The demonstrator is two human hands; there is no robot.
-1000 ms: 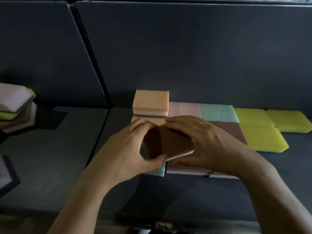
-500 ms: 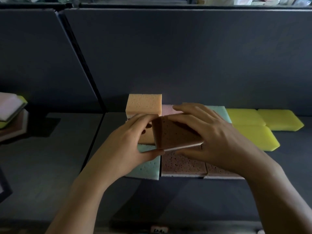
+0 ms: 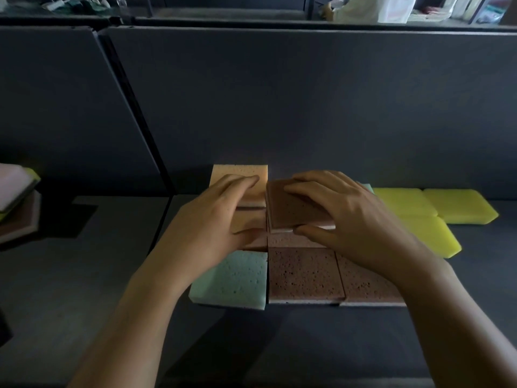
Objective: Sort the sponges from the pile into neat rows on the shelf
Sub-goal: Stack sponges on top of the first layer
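the right hand (image 3: 349,217) pinches the brown sponge (image 3: 293,210), fingers laid over its top, thumb tucked against its near edge. the left hand (image 3: 212,219) lies flat with straight fingers, pressing on the orange sponge (image 3: 237,170) just left of the brown sponge. the step looks like seating the brown sponge as a second layer. it is best butted square against the orange one and lowered level, and the thumb slid out last so no edge lifts. nearer than the brown sponge lie a teal sponge (image 3: 232,278) and two mauve sponges (image 3: 305,273). right of it are the yellow sponges (image 3: 402,201), and far left of it the pile (image 3: 16,191), all on the shelf (image 3: 279,345).
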